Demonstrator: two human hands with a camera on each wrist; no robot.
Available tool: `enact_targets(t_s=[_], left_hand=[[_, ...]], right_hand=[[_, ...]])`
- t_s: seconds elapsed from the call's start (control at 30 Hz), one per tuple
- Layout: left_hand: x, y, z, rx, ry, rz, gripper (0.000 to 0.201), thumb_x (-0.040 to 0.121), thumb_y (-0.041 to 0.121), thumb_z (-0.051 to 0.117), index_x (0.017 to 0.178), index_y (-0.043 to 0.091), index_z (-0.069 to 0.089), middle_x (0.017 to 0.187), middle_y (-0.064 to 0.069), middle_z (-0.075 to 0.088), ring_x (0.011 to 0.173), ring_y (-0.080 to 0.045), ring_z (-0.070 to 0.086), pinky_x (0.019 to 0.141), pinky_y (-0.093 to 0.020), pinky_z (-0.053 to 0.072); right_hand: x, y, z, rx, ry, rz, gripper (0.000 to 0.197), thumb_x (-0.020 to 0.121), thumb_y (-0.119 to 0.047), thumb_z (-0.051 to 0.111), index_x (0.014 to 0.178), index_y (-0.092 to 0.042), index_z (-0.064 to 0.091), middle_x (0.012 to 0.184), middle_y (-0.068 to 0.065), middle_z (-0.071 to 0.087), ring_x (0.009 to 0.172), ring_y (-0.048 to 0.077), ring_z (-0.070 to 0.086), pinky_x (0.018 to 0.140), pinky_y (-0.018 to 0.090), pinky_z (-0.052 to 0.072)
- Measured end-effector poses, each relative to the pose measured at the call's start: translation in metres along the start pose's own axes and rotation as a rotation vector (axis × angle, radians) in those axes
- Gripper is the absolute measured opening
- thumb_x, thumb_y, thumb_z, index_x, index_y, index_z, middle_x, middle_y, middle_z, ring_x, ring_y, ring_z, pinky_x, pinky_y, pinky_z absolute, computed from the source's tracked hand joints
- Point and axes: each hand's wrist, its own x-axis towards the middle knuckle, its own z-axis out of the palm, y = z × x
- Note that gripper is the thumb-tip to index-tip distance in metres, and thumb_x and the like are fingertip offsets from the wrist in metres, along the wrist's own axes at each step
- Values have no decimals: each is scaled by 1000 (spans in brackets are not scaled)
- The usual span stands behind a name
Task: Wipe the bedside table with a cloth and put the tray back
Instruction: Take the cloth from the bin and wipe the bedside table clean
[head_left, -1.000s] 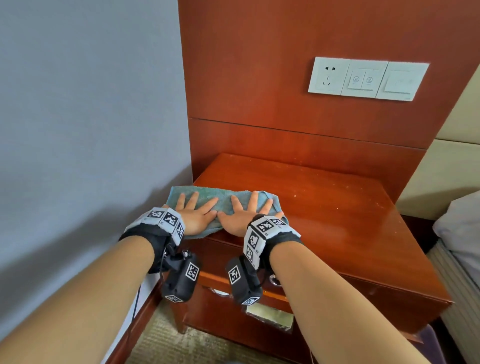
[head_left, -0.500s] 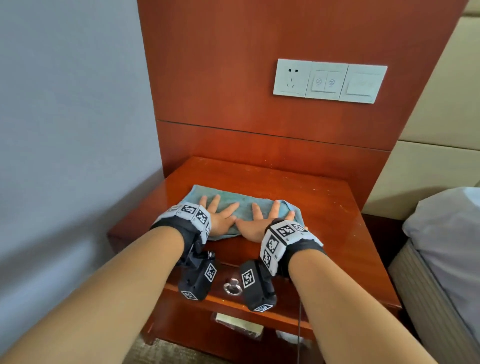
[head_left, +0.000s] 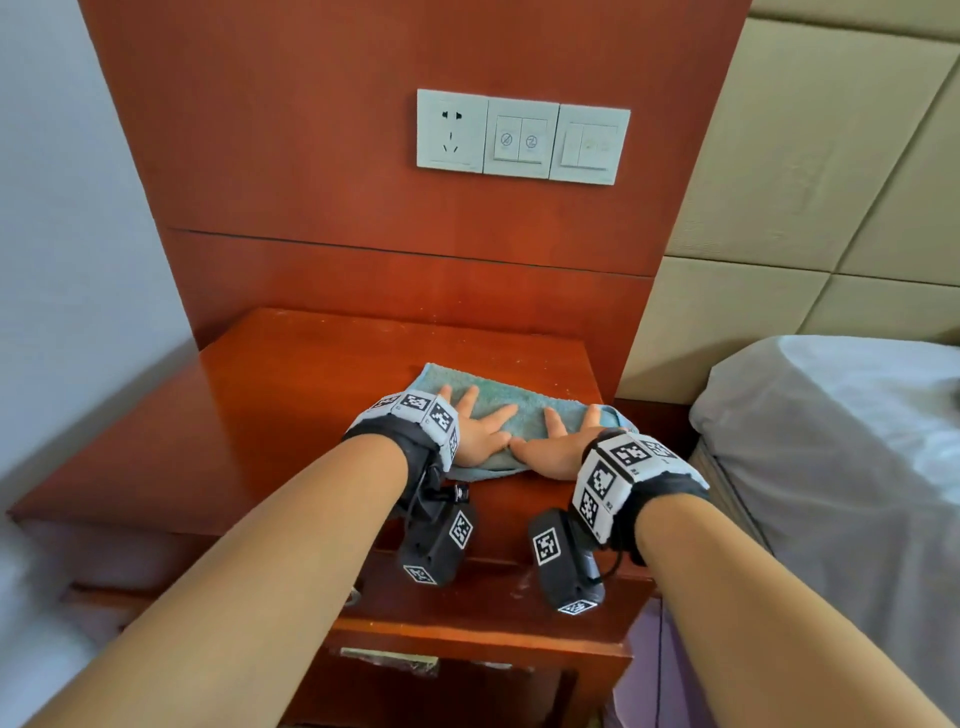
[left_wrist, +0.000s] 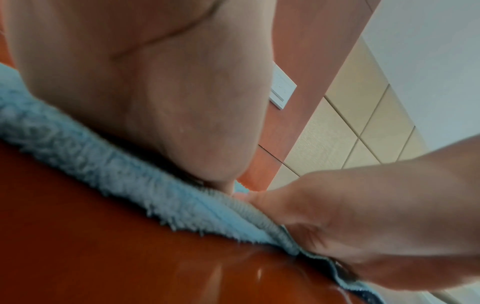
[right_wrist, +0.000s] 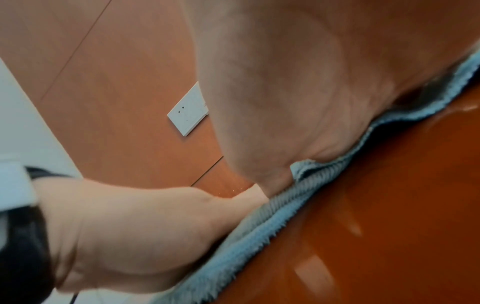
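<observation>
**Cloth mid-wipe, tray not in view**

Cloth lying flat near the right edge of the table, pinned under left hand and right hand, both flat with fingers spread, gripping nothing. Wiping under way, by the look of it; white specks along the back edge. Tray nowhere in view, so putting it back left to do.

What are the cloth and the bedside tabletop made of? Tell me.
Cloth: looks like soft terry or microfibre, pale blue; fuzzy pile fibres and a ribbed hem show in the wrist views.
Bedside tabletop: reddish-brown wood or wood veneer with a glossy lacquer, judging by its bright reflections; solid or veneer cannot be told.
</observation>
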Motion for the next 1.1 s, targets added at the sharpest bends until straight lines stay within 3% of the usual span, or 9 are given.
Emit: enact_targets(t_s=[0.1, 0.37, 0.53, 0.67, 0.97, 1.1], left_hand=[[22, -3, -11, 46, -33, 8, 55, 96, 61, 17, 146, 55, -3, 162, 2, -18, 146, -33, -23, 113, -59, -12], [75, -8, -44, 47, -51, 58, 61, 94, 65, 21, 147, 52, -6, 160, 1, -23, 145, -33, -26, 113, -62, -10], [104, -39, -75, -83, -109, 186, 69, 92, 64, 37, 149, 49, 1, 161, 3, -20, 146, -28, -26, 116, -60, -8], [123, -54, -81, -50, -48, 216, 69, 92, 62, 38, 150, 47, 4, 162, 6, -16, 148, -25, -21, 117, -60, -8], [136, -94, -89, -29, -28, 189, 79, 85, 71, 40, 150, 48, 1, 162, 7, -16, 148, -22, -22, 116, -57, -8], [124, -133, -100, 67, -19, 88, 88, 79, 77, 44, 149, 49, -1, 162, 3, -13, 150, -28, -12, 119, -56, 2]], right_hand=[[20, -3, -11, -35, -12, -4, 82, 81, -78, 32, 151, -47, 1, 160, 5, -24, 146, 45, -11, 117, 59, 5], [86, -20, -39, -35, -34, -9, 80, 81, -80, 29, 149, -51, -1, 159, 0, -27, 145, 44, -17, 116, 59, 2], [123, -35, -56, -72, -41, -20, 82, 79, -83, 27, 148, -53, -5, 160, -3, -25, 145, 42, -20, 116, 59, -2], [142, -51, -60, -48, -29, -20, 82, 79, -83, 28, 148, -54, -4, 160, -5, -23, 144, 39, -24, 116, 58, -4], [154, -92, -53, 38, -23, -11, 82, 77, -83, 33, 147, -56, -1, 160, -6, -23, 143, 37, -30, 116, 59, -9], [146, -138, -50, -31, -62, -65, 84, 78, -81, 36, 148, -54, -2, 160, -2, -23, 143, 40, -26, 117, 58, -6]])
